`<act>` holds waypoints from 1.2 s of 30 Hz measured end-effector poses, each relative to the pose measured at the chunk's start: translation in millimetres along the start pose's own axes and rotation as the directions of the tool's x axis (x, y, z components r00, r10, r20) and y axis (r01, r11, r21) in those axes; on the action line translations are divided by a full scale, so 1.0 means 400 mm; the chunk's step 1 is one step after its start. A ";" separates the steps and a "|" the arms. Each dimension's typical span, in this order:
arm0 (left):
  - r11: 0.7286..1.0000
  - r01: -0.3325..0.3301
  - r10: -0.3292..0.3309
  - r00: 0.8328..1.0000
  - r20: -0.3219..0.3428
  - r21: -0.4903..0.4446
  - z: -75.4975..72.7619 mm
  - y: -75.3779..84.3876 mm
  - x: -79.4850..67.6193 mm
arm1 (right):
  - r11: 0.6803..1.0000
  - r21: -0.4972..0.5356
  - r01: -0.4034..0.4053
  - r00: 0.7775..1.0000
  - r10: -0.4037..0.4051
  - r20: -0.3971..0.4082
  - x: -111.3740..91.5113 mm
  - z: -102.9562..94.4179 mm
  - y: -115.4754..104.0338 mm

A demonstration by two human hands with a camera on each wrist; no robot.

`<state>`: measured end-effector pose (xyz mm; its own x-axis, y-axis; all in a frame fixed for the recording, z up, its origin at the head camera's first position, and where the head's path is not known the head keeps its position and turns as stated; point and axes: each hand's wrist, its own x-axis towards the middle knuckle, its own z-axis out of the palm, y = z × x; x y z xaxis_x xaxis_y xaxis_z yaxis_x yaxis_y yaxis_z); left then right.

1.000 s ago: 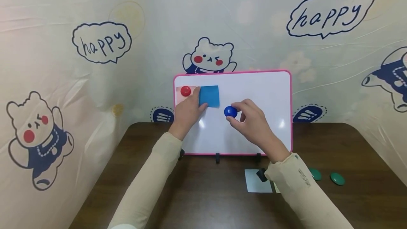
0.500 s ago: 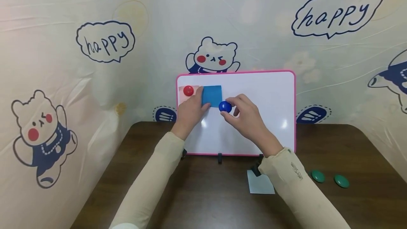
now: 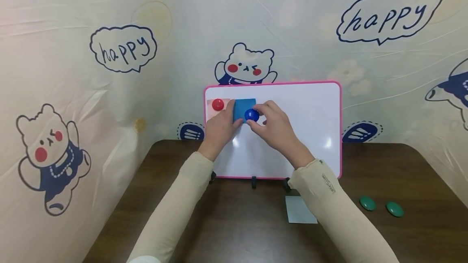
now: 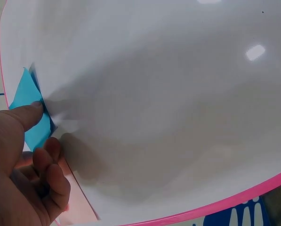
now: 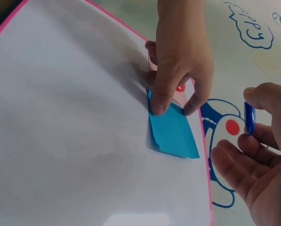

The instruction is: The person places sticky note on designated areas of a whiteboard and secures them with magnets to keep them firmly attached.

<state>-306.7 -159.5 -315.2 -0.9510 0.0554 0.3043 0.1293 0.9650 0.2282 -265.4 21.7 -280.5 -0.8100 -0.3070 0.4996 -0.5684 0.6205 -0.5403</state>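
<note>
A blue square of paper [image 3: 239,108] lies against the upper left of a whiteboard [image 3: 292,145] with a pink frame. My left hand [image 3: 218,130] presses it there with spread thumb and index finger, the thumb [image 4: 29,114] on its lower edge; the other fingers are bent. My right hand [image 3: 275,128] pinches a round blue magnet [image 3: 251,115] by its edges between thumb and fingertips. In the right wrist view the magnet [image 5: 249,117] stands edge-on, apart from the blue paper [image 5: 173,134]. A red magnet [image 3: 217,104] sits on pink paper [image 3: 211,113], partly behind my left hand.
On the dark wooden table [image 3: 241,234], a pale blue paper square [image 3: 300,210] lies in front of the board, partly under my right sleeve. Two green magnets [image 3: 367,203] lie at the right. Small black feet [image 3: 254,182] hold the board's lower edge. A printed cloth [image 3: 183,19] hangs behind.
My right hand has carried the blue magnet left and slightly up, from beside the blue paper to overlapping its lower right corner in the head view. My left hand keeps its place on the paper.
</note>
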 end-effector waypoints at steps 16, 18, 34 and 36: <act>0.999 -0.033 0.033 0.999 -0.023 0.006 0.005 -0.008 0.002 | 0.992 -0.095 -0.088 0.992 0.096 0.085 0.071 0.063 0.014; 0.999 -0.033 0.033 0.999 -0.024 0.003 0.006 -0.009 0.002 | 0.991 -0.097 -0.088 0.992 0.096 0.082 0.077 0.065 0.020; 1.000 -0.020 0.020 1.000 -0.005 -0.011 0.001 -0.003 0.003 | 0.986 -0.147 -0.074 0.993 0.087 0.084 0.097 0.085 0.052; 1.000 -0.018 0.018 1.000 -0.002 -0.006 0.000 -0.003 0.002 | 0.985 -0.157 -0.065 0.994 0.078 0.077 0.099 0.088 0.054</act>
<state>-307.8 -160.4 -315.2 -0.9479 0.0718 0.3105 0.1477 0.9623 0.2283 -314.8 -2.2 -296.1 -0.8607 -0.3120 0.4024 -0.4845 0.7447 -0.4590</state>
